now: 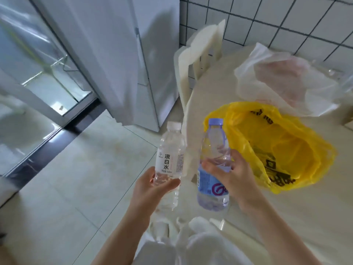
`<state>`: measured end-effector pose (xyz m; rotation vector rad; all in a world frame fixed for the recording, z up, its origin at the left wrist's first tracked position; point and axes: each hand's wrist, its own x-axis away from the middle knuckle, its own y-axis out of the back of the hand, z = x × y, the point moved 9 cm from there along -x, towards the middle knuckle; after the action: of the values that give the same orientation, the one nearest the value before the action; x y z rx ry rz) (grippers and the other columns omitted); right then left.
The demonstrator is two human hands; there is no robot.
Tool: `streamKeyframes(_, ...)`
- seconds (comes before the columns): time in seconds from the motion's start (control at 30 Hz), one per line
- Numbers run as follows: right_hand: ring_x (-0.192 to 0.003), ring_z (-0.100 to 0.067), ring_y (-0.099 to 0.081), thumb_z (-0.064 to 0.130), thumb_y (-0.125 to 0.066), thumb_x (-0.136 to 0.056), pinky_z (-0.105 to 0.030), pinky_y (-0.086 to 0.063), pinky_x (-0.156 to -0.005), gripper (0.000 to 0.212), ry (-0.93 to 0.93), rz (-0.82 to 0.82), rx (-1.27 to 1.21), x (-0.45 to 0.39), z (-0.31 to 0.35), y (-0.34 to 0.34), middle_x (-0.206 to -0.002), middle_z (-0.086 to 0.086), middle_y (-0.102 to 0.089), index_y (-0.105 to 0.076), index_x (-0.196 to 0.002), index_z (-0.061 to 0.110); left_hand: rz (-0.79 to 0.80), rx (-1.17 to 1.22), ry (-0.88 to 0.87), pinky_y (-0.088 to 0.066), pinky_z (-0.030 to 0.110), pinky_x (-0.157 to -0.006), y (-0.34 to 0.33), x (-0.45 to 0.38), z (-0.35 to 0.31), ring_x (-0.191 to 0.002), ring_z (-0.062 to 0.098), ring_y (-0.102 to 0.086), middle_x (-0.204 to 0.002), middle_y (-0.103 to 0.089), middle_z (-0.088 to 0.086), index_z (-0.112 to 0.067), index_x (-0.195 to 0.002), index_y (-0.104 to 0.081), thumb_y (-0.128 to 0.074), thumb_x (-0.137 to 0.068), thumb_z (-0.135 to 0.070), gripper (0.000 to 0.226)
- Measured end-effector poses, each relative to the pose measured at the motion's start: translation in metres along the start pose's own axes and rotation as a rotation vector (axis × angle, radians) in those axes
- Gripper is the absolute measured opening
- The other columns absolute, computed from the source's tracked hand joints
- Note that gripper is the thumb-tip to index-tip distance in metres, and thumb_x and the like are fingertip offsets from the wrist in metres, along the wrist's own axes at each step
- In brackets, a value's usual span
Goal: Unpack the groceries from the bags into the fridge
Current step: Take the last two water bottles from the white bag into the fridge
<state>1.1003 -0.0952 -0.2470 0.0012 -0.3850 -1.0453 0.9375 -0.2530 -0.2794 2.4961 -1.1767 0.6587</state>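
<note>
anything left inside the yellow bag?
The crumpled yellow plastic bag lies open on the round beige table. Its visible interior shows only yellow folds, no groceries. The lower folds and far side hide the rest, so small items cannot be ruled out.

Left hand (152, 185) grips white-label bottle (170, 161); right hand (232, 175) grips blue-label bottle (214, 165); yellow bag (282, 148) on surface (315, 217).

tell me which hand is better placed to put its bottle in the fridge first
Probably the left. The left hand holds the white-capped bottle on the side nearer the open fridge. The right hand grips the blue-capped bottle over by the yellow bag.
</note>
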Motion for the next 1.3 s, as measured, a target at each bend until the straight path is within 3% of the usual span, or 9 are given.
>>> streamKeyframes(0.17, -0.08, -0.008, -0.07, 0.043, -0.087, -0.058, -0.027, -0.057, -0.069, 0.057, 0.057, 0.143, 0.138, 0.023, 0.013, -0.097, -0.091, 0.008, -0.072, -0.06, -0.104, 0.025, -0.129, 0.068, 0.014, -0.054, 0.037, -0.079, 0.093, 0.032, 0.023, -0.085, 0.019, -0.072, -0.09, -0.076, 0.001, -0.016, -0.102, -0.068, -0.087, -0.063, -0.017, 0.043)
streamKeyframes(0.33, -0.076, -0.003, -0.068, 0.03, -0.086, -0.064, -0.017, -0.054, -0.064, 0.046, 0.067, 0.235, 0.175, 0.061, 0.017, -0.201, -0.087, 0.012, -0.07, -0.058, -0.1, 0.029, -0.23, 0.124, 0.047, -0.053, 0.034, -0.077, 0.199, 0.063, 0.053, -0.085, 0.017, -0.072, -0.092, -0.076, -0.001, -0.02, -0.102, -0.068, -0.087, -0.064, -0.017, 0.043)
streamKeyframes(0.5, -0.084, -0.013, -0.07, 0.039, -0.085, -0.056, -0.031, -0.058, -0.073, 0.062, 0.036, 0.313, 0.185, 0.087, 0.017, -0.288, -0.095, 0.003, -0.071, -0.058, -0.108, 0.019, -0.322, 0.189, 0.071, -0.05, 0.03, -0.073, 0.286, 0.083, 0.073, -0.085, 0.018, -0.072, -0.09, -0.076, 0.0, -0.019, -0.101, -0.068, -0.083, -0.068, -0.016, 0.036)
streamKeyframes(0.6, -0.087, -0.017, -0.069, 0.035, -0.085, -0.06, -0.036, -0.059, -0.077, 0.06, 0.042, 0.378, 0.202, 0.098, 0.02, -0.345, -0.099, 0.0, -0.07, -0.057, -0.11, 0.017, -0.384, 0.213, 0.082, -0.051, 0.033, -0.077, 0.34, 0.091, 0.085, -0.088, 0.02, -0.072, -0.093, -0.076, 0.0, -0.019, -0.104, -0.068, -0.083, -0.068, -0.018, 0.038)
streamKeyframes(0.7, -0.088, -0.013, -0.068, 0.032, -0.086, -0.063, -0.032, -0.058, -0.077, 0.059, 0.06, 0.418, 0.221, 0.1, 0.028, -0.39, -0.101, 0.003, -0.069, -0.055, -0.112, 0.02, -0.445, 0.246, 0.079, -0.051, 0.031, -0.074, 0.384, 0.092, 0.087, -0.086, 0.018, -0.072, -0.093, -0.075, -0.001, -0.019, -0.104, -0.068, -0.082, -0.071, -0.016, 0.036)
streamKeyframes(0.87, -0.086, -0.01, -0.067, 0.031, -0.085, -0.064, -0.02, -0.056, -0.069, 0.059, 0.066, 0.462, 0.228, 0.088, 0.046, -0.442, -0.1, 0.004, -0.068, -0.053, -0.113, 0.021, -0.492, 0.279, 0.065, -0.049, 0.024, -0.065, 0.432, 0.072, 0.077, -0.078, 0.014, -0.072, -0.09, -0.076, 0.0, -0.018, -0.101, -0.069, -0.081, -0.073, -0.013, 0.031)
streamKeyframes(1.3, -0.085, -0.009, -0.068, 0.035, -0.087, -0.06, -0.023, -0.056, -0.07, 0.059, 0.101, 0.445, 0.22, -0.072, 0.125, -0.545, -0.097, 0.006, -0.068, -0.053, -0.107, 0.025, -0.491, 0.321, 0.042, -0.055, 0.034, -0.079, 0.5, -0.088, -0.014, -0.086, 0.018, -0.072, -0.095, -0.075, 0.0, -0.018, -0.106, -0.07, -0.082, -0.071, -0.018, 0.037)
